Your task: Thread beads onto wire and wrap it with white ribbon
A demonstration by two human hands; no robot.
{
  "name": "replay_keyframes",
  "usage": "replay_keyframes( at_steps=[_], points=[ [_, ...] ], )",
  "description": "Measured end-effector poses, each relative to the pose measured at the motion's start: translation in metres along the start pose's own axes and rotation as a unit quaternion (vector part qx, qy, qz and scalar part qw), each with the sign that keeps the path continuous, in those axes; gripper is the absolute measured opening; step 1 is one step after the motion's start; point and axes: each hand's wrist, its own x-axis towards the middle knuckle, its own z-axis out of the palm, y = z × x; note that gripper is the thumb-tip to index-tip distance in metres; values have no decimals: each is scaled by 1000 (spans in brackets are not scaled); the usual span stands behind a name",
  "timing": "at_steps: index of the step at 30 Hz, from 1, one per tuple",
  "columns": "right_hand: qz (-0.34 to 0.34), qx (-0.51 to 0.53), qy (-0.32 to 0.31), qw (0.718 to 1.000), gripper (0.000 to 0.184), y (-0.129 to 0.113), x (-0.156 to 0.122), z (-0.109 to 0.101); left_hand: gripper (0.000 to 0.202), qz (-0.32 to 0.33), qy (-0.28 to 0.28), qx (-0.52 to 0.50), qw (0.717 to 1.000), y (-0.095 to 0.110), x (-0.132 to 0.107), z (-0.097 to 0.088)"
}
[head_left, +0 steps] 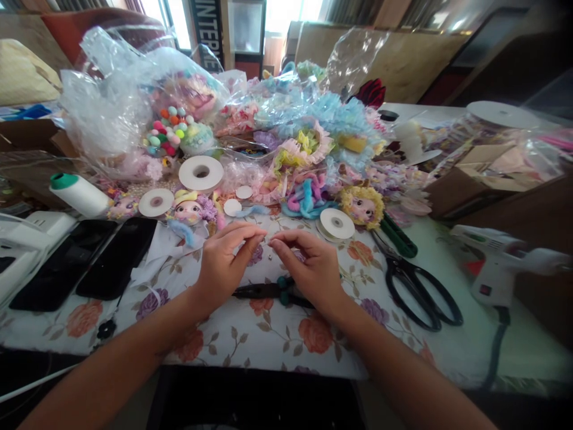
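Note:
My left hand (226,260) and my right hand (308,266) rest side by side on the floral tablecloth (268,331), fingertips nearly touching. Both hands are pinched around something tiny between them that I cannot make out. Under my wrists lies a dark pair of pliers (268,291) with teal tips. Just beyond my fingers sit a small doll head with purple hair (190,210), a doll head with yellow hair (362,206) and a white ribbon spool (336,223).
Black scissors (418,283) lie right of my right hand, a white glue gun (501,266) farther right. Two dark phones (89,260) lie left, with a white thread cone (78,194). Plastic bags (116,95) of pompoms, lace trims and tape rolls (201,173) crowd the back.

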Motion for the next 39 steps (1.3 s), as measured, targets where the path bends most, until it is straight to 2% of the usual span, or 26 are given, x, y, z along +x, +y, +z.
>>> replay_keyframes(
  at_steps=[4, 8, 16, 20, 23, 25, 27, 31, 35, 39],
  points=[
    [5, -18, 4, 1000, 5, 1, 0, 2, 13, 34, -16, 13, 999, -3, -3, 2],
    [-5, -26, -3, 1000, 4, 5, 0, 2, 14, 61, -9, 23, 998, -6, -5, 3],
    [-78, -41, -15, 996, 7, 9, -2, 1, 27, 55, -35, 21, 998, -5, -4, 1],
    [-104, -45, 3, 993, 8, 6, -2, 1, 38, 105, -26, 40, 993, -8, -5, 0],
    [-92, -47, 0, 995, 8, 5, -2, 2, 41, 144, -26, 51, 988, -9, -6, 0],
    [-70, -45, -7, 996, 7, 3, -2, 2, 37, 134, -17, 49, 990, -8, -6, 0],
    [-35, -27, -17, 999, 5, 2, -2, 1, 27, 94, -14, 38, 995, -6, -5, 0],
    [21, 13, -39, 999, 7, 0, 0, -1, 4, 35, -45, -5, 998, -3, 0, -1],
    [24, 9, -54, 998, 9, 0, 0, -3, 2, 29, -63, -27, 997, -3, 3, -1],
    [-11, -22, -56, 998, 10, 1, -1, -3, 3, 39, -72, -14, 997, -4, 3, -1]
  ],
)
